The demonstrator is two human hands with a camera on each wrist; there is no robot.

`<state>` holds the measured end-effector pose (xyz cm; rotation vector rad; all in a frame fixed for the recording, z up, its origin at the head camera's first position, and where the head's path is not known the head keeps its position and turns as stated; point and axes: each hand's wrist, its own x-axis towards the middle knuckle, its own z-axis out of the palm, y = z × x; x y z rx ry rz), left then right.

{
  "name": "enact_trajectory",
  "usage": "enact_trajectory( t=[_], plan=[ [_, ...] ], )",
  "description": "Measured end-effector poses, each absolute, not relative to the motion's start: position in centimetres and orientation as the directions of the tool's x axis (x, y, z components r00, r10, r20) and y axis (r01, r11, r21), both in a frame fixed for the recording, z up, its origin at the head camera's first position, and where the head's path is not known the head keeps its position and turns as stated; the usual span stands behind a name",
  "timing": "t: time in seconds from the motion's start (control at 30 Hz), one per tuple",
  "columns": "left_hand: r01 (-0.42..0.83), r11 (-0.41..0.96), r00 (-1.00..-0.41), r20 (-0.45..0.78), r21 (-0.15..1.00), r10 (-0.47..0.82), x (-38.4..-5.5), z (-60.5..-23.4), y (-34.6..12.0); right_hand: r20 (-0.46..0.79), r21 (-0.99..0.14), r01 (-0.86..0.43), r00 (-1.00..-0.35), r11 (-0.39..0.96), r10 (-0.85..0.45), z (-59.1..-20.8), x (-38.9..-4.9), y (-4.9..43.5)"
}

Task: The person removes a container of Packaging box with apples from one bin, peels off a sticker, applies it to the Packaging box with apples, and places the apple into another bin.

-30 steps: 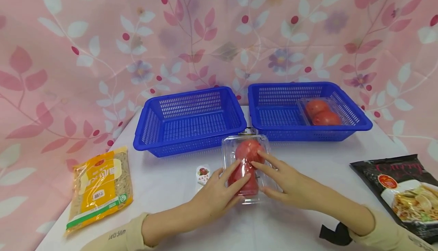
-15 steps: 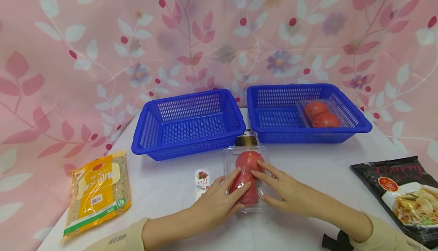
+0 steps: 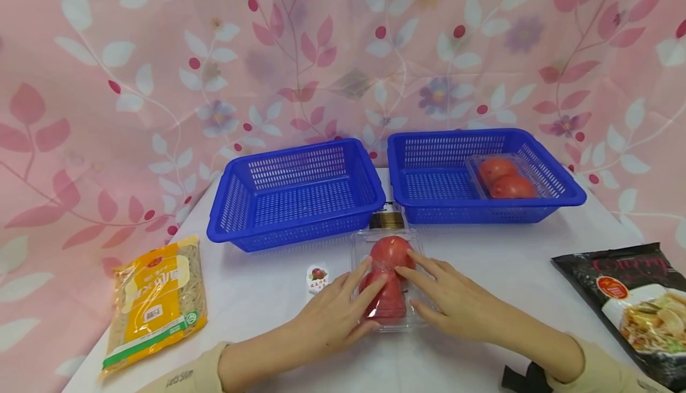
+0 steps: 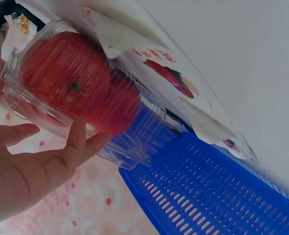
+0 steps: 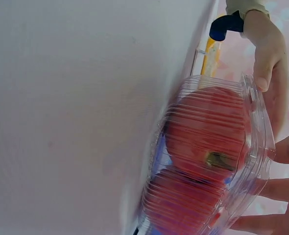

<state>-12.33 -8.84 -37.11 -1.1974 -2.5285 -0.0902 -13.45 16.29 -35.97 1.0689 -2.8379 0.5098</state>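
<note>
A clear plastic box (image 3: 360, 240) holding two tomatoes lies at the middle of the white table, just in front of the baskets. My left hand (image 3: 328, 314) touches its lid from the left with spread fingers. From the right, my right hand (image 3: 460, 301) touches the lid and its right side, fingers spread too. In the left wrist view a tomato (image 4: 66, 73) shows through the ribbed side, with the left fingers at the lid's edge. The right wrist view has the box's ribbed side and a tomato (image 5: 208, 132) with a green stem end.
Behind stand a blue basket (image 3: 295, 238) on the left and another blue basket (image 3: 477, 211) on the right, which bears a second tomato box (image 3: 511, 186). A yellow bag (image 3: 155, 301) lies left, a black noodle packet (image 3: 632, 306) right. A fruit label (image 3: 317, 278) is beside the box.
The tomato box and both hands have come down and slightly nearer, so more of a black-and-gold packet behind the box shows. Over the last half second they barely moved.
</note>
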Motion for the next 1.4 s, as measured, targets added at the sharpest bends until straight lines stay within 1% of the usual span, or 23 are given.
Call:
enact_trajectory(
  t=[0.13, 0.2, 0.27, 0.37, 0.43, 0.5, 0.67, 0.8, 0.9, 1.0, 1.07, 1.13, 1.2, 1.4],
  plan=[
    [0.733, 0.675, -0.640, 0.252, -0.084, 0.726, -12.2, -36.8, -9.3, 0.221, -0.228, -0.664, -0.748, 0.712, -0.626, -35.9, -13.4, 16.1],
    [0.721, 0.689, -0.661, 0.224, -0.074, 0.716, -12.1, -36.6, -9.5, 0.272, -0.191, -0.686, -0.725, 0.703, -0.633, -36.0, -13.5, 16.1],
    [0.706, 0.706, -0.684, 0.201, -0.060, 0.701, -12.2, -36.5, -9.9, 0.330, -0.158, -0.710, -0.693, 0.686, -0.641, -36.1, -13.6, 16.0],
    [0.678, 0.735, -0.721, 0.184, -0.017, 0.668, -12.3, -36.2, -10.5, 0.428, -0.097, -0.749, -0.626, 0.656, -0.652, -36.1, -13.8, 15.7],
    [0.650, 0.760, -0.748, 0.178, -0.001, 0.640, -12.4, -36.1, -11.1, 0.479, -0.074, -0.772, -0.583, 0.631, -0.657, -36.1, -13.9, 15.5],
    [0.628, 0.778, -0.765, 0.192, 0.009, 0.615, -12.7, -36.2, -11.7, 0.509, -0.064, -0.788, -0.553, 0.612, -0.659, -36.1, -13.9, 15.3],
    [0.600, 0.799, -0.767, 0.263, -0.028, 0.585, -13.9, -36.7, -13.0, 0.517, -0.080, -0.827, -0.511, 0.556, -0.687, -35.8, -13.9, 14.8],
    [0.575, 0.818, -0.791, 0.246, -0.013, 0.559, -14.7, -37.1, -13.8, 0.509, -0.063, -0.867, -0.455, 0.495, -0.731, -35.6, -13.9, 14.5],
    [0.530, 0.847, -0.838, 0.177, 0.038, 0.516, -15.2, -37.4, -14.3, 0.507, -0.046, -0.889, -0.414, 0.457, -0.756, -35.5, -13.8, 14.1],
    [0.426, 0.900, -0.904, 0.020, 0.092, 0.426, -15.6, -37.5, -14.5, 0.500, -0.036, -0.909, -0.375, 0.414, -0.781, -35.5, -13.7, 13.9],
    [0.342, 0.934, -0.932, -0.085, 0.102, 0.351, -15.9, -37.5, -14.7, 0.492, -0.035, -0.921, -0.354, 0.388, -0.795, -35.5, -13.6, 13.8],
    [0.286, 0.954, -0.941, -0.161, 0.096, 0.298, -16.1, -37.6, -14.8, 0.483, -0.032, -0.929, -0.338, 0.370, -0.808, -35.6, -13.5, 13.7],
    [0.269, 0.958, -0.941, -0.186, 0.099, 0.284, -16.4, -37.7, -14.9, 0.474, -0.033, -0.933, -0.331, 0.359, -0.816, -35.7, -13.3, 13.6],
    [0.313, 0.941, -0.921, -0.203, 0.124, 0.333, -16.9, -38.2, -15.1, 0.440, -0.038, -0.936, -0.329, 0.349, -0.835, -35.9, -13.2, 13.2]
  ],
)
